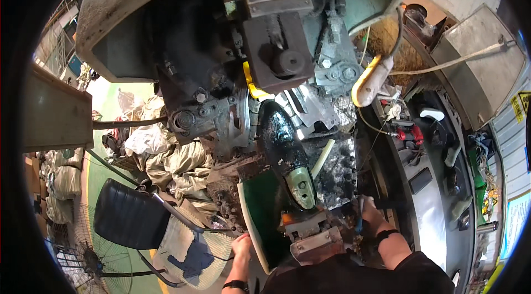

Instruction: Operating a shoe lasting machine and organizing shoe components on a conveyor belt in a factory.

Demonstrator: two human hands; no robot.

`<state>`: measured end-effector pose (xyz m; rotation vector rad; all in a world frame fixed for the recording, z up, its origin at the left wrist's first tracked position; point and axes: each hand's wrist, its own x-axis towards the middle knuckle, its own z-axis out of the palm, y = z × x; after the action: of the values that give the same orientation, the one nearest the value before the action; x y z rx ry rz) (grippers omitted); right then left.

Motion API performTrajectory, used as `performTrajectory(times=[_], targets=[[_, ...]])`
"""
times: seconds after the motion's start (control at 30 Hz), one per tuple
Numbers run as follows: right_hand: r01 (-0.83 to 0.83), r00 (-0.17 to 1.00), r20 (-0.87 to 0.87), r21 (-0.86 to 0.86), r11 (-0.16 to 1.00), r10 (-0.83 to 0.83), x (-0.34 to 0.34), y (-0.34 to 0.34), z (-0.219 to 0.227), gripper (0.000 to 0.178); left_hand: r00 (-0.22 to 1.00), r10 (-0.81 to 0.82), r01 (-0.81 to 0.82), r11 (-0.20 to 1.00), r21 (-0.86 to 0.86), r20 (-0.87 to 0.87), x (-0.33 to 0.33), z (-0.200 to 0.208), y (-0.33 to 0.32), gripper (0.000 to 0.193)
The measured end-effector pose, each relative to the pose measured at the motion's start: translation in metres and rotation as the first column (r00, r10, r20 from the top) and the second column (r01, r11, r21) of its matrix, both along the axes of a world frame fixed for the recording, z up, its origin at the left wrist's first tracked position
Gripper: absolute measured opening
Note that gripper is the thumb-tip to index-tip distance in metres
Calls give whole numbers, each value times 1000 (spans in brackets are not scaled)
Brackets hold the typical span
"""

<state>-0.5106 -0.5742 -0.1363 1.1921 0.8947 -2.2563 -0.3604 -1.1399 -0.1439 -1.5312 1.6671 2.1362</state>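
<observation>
A glossy black shoe upper [278,133] on a pale green last [301,184] sits in the middle of the machine, its far end reaching under the dark press head [276,50]. My left hand [241,245] is closed beside the lower left edge of a green-faced panel [263,216]. What lies in its fingers, if anything, I cannot make out. On the right, my right hand [373,215] is closed around a thin blue-handled tool [359,224], near the lower right corner of the machine bed. The tool's far end is hard to see. Neither hand touches the shoe.
A yellow-and-white lamp-like fixture [371,81] hangs at the right of the press. Beyond it runs a bench [428,200] with a red-handled tool [409,134] and a phone-like slab [420,180]. An office chair [133,211], a floor fan [91,261] and sacks [182,164] stand left.
</observation>
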Motion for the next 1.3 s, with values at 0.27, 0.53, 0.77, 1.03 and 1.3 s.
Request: performTrajectory(times=[0.27, 0.53, 0.77, 1.03, 1.3], targets=[[18, 982, -189, 177, 984, 16, 11, 46, 34, 49, 766, -637, -31, 90, -995, -82, -83, 191, 56, 34], [-74, 971, -142, 581, 811, 190, -41, -38, 165, 55, 741, -537, 576, 817, -29, -403, -116, 83, 178, 68], [-1, 938, -289, 552, 834, 193, -38, -47, 223, 67, 904, -425, 404, 805, -435, 53, -107, 120, 185, 64], [257, 659, -671, 626, 737, 340, -48, -80, 286, 57, 362, -928, 526, 284, -801, -91, -32, 276, 107, 53], [-564, 230, -845, 289, 774, 483, 35, -179, 405, 78, 470, -53, -77, 992, -101, -881, -6, 431, 13, 76]])
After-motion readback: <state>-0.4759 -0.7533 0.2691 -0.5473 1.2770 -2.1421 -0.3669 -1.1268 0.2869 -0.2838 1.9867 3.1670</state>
